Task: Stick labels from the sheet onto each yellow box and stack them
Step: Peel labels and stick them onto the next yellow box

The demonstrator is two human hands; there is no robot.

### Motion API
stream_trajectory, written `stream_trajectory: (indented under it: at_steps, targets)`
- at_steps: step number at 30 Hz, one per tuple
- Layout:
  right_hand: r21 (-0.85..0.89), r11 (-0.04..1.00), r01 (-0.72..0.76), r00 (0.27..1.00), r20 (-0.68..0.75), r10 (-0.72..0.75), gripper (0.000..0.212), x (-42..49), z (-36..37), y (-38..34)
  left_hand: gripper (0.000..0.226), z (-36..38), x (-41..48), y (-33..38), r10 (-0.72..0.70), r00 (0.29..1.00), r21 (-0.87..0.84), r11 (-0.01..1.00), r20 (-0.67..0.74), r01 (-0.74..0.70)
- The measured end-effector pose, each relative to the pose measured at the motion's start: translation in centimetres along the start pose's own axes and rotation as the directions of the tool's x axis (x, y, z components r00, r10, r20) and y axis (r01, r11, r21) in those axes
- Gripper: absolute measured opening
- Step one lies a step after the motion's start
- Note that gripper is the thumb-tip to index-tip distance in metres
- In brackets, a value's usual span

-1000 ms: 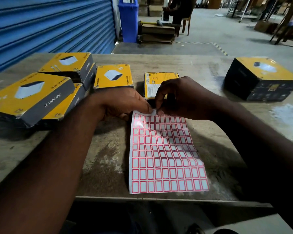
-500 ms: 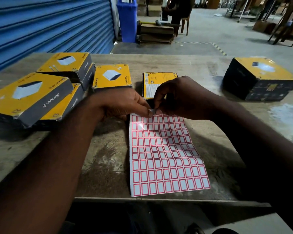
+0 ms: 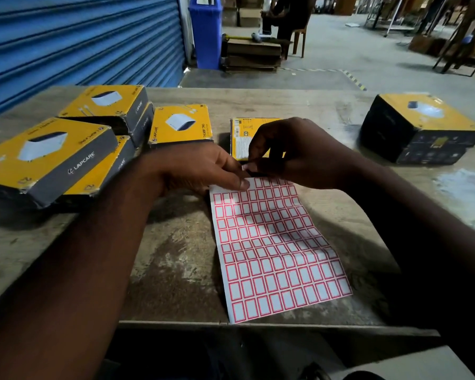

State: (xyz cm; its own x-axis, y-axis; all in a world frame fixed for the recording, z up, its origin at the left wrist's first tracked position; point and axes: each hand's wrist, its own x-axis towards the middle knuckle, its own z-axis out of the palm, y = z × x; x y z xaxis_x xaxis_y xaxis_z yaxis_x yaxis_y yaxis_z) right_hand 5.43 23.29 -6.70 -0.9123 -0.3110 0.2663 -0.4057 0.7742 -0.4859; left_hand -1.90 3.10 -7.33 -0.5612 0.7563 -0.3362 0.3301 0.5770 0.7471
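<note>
Wood tabletop (image 3: pixel 176 256), centre frame: held the label sheet (image 3: pixel 274 250) by its top edge in the grip of the left hand (image 3: pixel 198 168), pinched one label (image 3: pixel 246 167) with the right hand (image 3: pixel 294 154); yellow boxes (image 3: pixel 180 124) upper left.

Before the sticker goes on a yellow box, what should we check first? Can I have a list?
1. Left hand holds the label sheet at its top edge: ok.
2. Right hand pinches a label at that edge: ok.
3. Label fully off the sheet: cannot tell, fingers hide it.
4. Yellow box just behind the hands lies flat: ok.
5. Stack on the right has a bare top: ok.
</note>
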Motion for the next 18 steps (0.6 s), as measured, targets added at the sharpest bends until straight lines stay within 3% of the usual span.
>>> stream_trajectory:
  at_steps: [2, 6, 10, 14, 18]
  targets:
    - [0.025, 1.000, -0.017, 1.000, -0.011, 0.018, 0.010, 0.0, -0.2, 0.3, 0.020, -0.3, -0.3, 0.0, 0.002, 1.000, -0.014, 1.000, -0.028, -0.003]
    - [0.079, 0.996, -0.048, 0.999, 0.006, 0.047, 0.008, 0.0, -0.4, 0.8, 0.019, -0.8, -0.9, -0.4, -0.042, 0.976, -0.073, 0.997, -0.212, 0.027]
    - [0.077, 0.995, -0.067, 0.998, -0.005, 0.067, 0.013, 0.2, -1.0, 1.2, 0.019, -0.7, -0.4, -0.8, -0.020, 0.892, -0.080, 0.997, -0.451, -0.018]
    - [-0.026, 0.997, -0.074, 0.996, -0.058, 0.073, 0.017, 0.2, -1.5, 1.7, 0.011, -0.4, 0.9, -1.2, 0.174, 0.720, 0.156, 0.983, -0.671, -0.092]
    - [-0.106, 0.989, -0.106, 0.992, -0.084, 0.097, 0.016, 0.2, -1.7, 2.3, 0.019, 0.7, 1.7, -1.1, 0.339, 0.719, 0.314, 0.933, -0.607, -0.175]
